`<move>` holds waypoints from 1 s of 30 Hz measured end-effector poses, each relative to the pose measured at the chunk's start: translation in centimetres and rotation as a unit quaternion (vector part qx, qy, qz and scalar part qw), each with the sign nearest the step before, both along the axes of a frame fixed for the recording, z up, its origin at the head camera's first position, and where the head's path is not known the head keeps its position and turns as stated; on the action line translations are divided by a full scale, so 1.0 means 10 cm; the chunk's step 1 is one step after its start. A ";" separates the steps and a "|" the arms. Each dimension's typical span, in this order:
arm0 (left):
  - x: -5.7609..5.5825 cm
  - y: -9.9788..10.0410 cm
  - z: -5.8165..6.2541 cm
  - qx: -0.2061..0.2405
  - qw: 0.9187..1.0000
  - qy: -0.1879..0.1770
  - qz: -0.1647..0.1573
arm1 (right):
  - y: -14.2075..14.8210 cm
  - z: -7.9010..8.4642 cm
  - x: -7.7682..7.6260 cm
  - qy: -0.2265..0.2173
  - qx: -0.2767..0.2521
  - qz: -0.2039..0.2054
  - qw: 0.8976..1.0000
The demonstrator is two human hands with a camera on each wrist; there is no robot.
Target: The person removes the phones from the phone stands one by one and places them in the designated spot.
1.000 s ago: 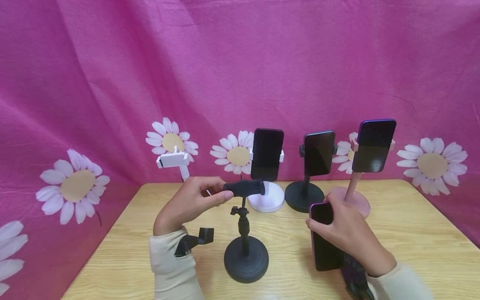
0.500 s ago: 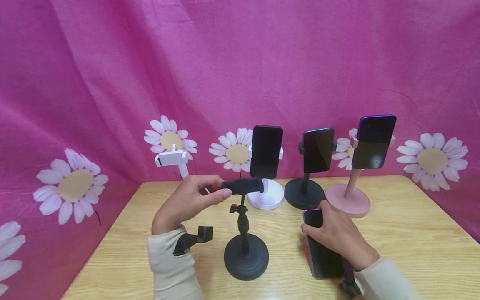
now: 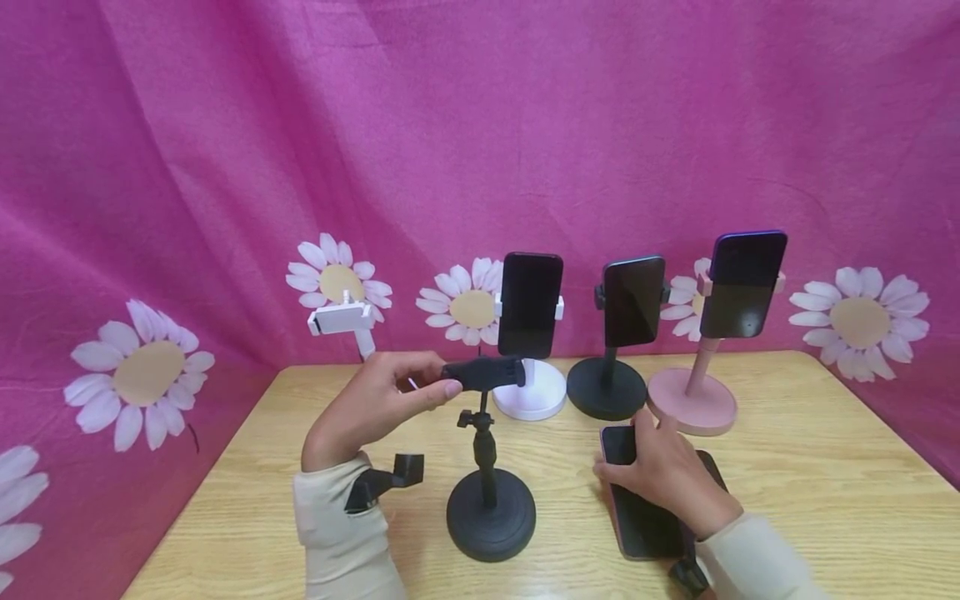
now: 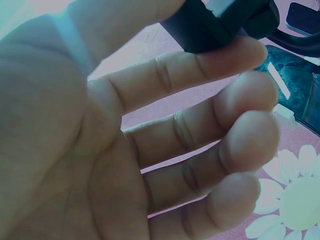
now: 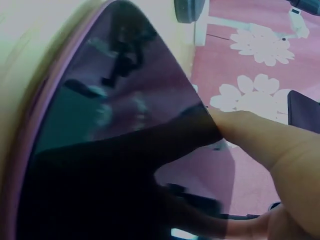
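Observation:
My left hand [image 3: 382,400] pinches one end of the black phone clamp [image 3: 487,374] between thumb and forefinger. The clamp sits atop a black phone stand [image 3: 491,517] with a round base. In the left wrist view, the other fingers of that hand are loosely bent below the clamp [image 4: 210,25]. At the right, my right hand [image 3: 667,475] grips a purple-edged smartphone [image 3: 645,521] by its sides, low over the table, dark screen up. The right wrist view shows the smartphone's screen [image 5: 115,115] close up, with fingers at its edge. The hand hides part of the phone.
Behind stand a white stand [image 3: 532,396], a black stand [image 3: 607,392] and a pink stand [image 3: 693,400], each holding a phone. A white phone holder [image 3: 341,318] is at the back left. Another dark flat object [image 3: 712,468] shows beside my right hand. A pink flowered cloth [image 3: 480,125] hangs behind the table.
My right hand has moved slightly left and down with the smartphone, which now lies flatter. A dark flat object has come into sight beside that hand. My left hand stays on the clamp.

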State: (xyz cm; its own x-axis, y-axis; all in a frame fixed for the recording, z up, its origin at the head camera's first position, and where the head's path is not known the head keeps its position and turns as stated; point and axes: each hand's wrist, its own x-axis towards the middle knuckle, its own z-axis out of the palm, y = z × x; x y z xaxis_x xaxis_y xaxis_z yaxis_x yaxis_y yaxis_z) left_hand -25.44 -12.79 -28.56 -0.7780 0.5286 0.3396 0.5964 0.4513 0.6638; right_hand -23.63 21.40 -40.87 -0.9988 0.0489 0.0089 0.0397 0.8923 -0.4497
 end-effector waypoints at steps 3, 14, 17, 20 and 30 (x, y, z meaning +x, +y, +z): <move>0.00 -0.01 0.00 0.000 1.000 0.001 0.000 | -0.01 -0.05 -0.01 -0.002 0.015 0.000 1.000; 0.00 0.00 0.00 0.001 1.000 0.003 -0.002 | -0.07 -0.18 0.00 0.017 0.083 -0.009 0.996; 0.00 0.00 0.00 0.000 1.000 0.005 -0.002 | -0.08 -0.18 0.00 0.007 0.088 -0.013 0.996; 0.00 0.00 0.00 -0.002 1.000 0.006 -0.002 | -0.08 -0.18 0.00 -0.002 0.093 -0.012 0.996; 0.01 -0.01 0.00 -0.001 1.000 0.004 -0.002 | -0.10 -0.16 0.01 -0.040 0.136 0.002 0.990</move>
State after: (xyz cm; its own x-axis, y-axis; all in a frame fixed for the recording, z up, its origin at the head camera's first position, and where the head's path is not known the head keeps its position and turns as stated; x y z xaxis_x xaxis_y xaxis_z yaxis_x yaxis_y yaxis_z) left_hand -25.35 -12.88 -28.61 -0.7733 0.5317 0.3454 0.6034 0.4500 0.6583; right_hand -23.53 20.43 -42.45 -0.9969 0.0521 -0.0583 0.0623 0.9801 -0.1884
